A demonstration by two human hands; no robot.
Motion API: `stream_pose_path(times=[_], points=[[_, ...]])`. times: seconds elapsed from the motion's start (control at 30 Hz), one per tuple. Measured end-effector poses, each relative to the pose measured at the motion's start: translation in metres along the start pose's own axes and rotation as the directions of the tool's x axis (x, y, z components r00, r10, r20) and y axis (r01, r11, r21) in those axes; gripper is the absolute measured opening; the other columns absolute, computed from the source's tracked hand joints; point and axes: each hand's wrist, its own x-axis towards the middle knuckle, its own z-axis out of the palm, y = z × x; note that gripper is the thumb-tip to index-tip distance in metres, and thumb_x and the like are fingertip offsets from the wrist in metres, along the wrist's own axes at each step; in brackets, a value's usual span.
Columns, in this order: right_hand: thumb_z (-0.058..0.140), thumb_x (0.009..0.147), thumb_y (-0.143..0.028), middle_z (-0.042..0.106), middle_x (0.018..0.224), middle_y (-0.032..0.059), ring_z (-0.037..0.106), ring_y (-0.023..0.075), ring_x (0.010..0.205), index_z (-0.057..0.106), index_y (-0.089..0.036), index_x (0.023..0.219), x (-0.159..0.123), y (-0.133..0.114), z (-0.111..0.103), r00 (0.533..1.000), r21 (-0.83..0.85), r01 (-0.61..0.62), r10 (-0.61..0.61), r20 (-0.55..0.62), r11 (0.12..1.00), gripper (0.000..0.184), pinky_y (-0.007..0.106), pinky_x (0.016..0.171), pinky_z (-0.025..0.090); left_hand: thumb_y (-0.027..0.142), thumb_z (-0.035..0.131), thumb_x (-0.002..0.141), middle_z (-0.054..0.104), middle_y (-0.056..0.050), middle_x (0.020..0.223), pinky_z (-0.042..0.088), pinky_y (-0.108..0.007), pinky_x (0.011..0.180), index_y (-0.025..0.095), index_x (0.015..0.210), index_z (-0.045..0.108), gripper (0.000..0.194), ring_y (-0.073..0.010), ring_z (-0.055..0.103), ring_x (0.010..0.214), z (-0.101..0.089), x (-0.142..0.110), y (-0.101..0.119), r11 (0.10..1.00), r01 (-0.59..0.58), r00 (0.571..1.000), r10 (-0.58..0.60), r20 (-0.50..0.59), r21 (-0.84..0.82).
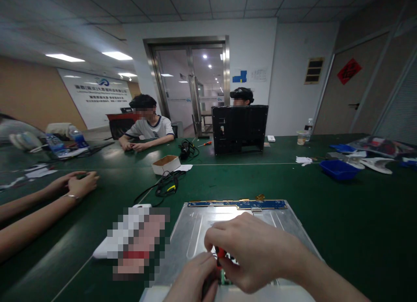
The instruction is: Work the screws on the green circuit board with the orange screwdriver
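A flat silver metal panel (195, 228) lies on the green table (293, 198) before me, with a blue circuit strip (237, 204) along its far edge. My right hand (254, 254) is closed around a red-handled tool (220, 252), pointing down at the panel's near part. My left hand (192, 280) is curled just below it, fingers closed on the tool's lower part or a small piece I cannot make out.
A blurred-out object (137, 241) sits left of the panel. Black cables (166, 185), a small cardboard box (165, 164), a black monitor back (239, 128) and a blue tray (339, 169) lie farther off. Another person's arms (48, 198) rest at left; two people sit across.
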Motion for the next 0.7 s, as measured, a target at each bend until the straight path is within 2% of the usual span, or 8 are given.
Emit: stream_pose_path(times=[0.17,0.27,0.37,0.47,0.57,0.7], points=[[0.056,0.078,-0.023,0.068,0.086,0.0010,0.057,0.0140,0.066,0.056,-0.020,0.101,0.0008,-0.0001,0.0009,1.000,-0.013,-0.031,0.031,0.003,0.999,0.022,0.025,0.050,0.028,0.012,0.053,0.079,0.066,-0.006,0.100,0.047,-0.027,0.083,0.020,0.098,0.065,0.024,-0.0200,0.060,0.089,0.0006,0.0008,-0.0048,1.000,0.002,0.999,-0.001,0.037,-0.012],[0.057,0.084,-0.033,0.067,0.074,0.0001,0.056,0.0133,0.060,0.059,-0.020,0.091,0.0031,0.0000,0.0033,0.997,-0.083,-0.078,0.077,-0.015,0.993,0.015,0.026,0.048,0.024,0.012,0.053,0.080,0.066,-0.006,0.100,0.047,-0.027,0.082,0.020,0.098,0.065,0.024,-0.0201,0.060,0.088,0.0020,-0.0007,-0.0079,1.000,0.011,1.000,-0.011,0.010,-0.014],[0.056,0.086,-0.043,0.064,0.068,-0.0003,0.055,0.0132,0.057,0.060,-0.020,0.082,0.0042,-0.0006,0.0043,0.996,-0.134,-0.091,0.087,-0.028,0.987,0.024,0.028,0.047,0.021,0.012,0.053,0.079,0.066,-0.007,0.099,0.047,-0.027,0.082,0.020,0.098,0.065,0.024,-0.0203,0.060,0.088,0.0024,-0.0010,-0.0080,1.000,0.003,1.000,-0.002,0.009,-0.019],[0.059,0.080,-0.036,0.065,0.079,0.0018,0.057,0.0150,0.065,0.057,-0.019,0.085,0.0020,-0.0027,0.0010,0.998,-0.125,-0.064,0.061,-0.030,0.990,0.017,0.027,0.048,0.026,0.013,0.053,0.078,0.066,-0.007,0.098,0.047,-0.026,0.081,0.019,0.095,0.065,0.021,-0.0201,0.060,0.086,0.0012,0.0014,-0.0056,1.000,-0.004,0.999,0.005,0.034,-0.015],[0.060,0.073,-0.027,0.065,0.085,0.0038,0.057,0.0163,0.071,0.056,-0.018,0.090,-0.0010,-0.0047,-0.0032,0.999,-0.102,-0.045,0.045,-0.004,0.994,0.020,0.027,0.050,0.030,0.015,0.054,0.077,0.066,-0.006,0.093,0.047,-0.026,0.082,0.020,0.092,0.065,0.019,-0.0200,0.059,0.083,-0.0001,0.0037,-0.0041,1.000,-0.011,1.000,0.011,0.027,-0.003],[0.057,0.077,-0.024,0.066,0.083,0.0030,0.057,0.0149,0.066,0.057,-0.018,0.089,-0.0005,-0.0043,-0.0027,0.999,-0.112,-0.037,0.037,0.000,0.993,0.014,0.027,0.049,0.028,0.014,0.053,0.077,0.066,-0.006,0.094,0.047,-0.026,0.082,0.020,0.093,0.065,0.020,-0.0199,0.058,0.084,0.0008,0.0020,-0.0062,1.000,-0.008,1.000,0.008,0.011,-0.005]])
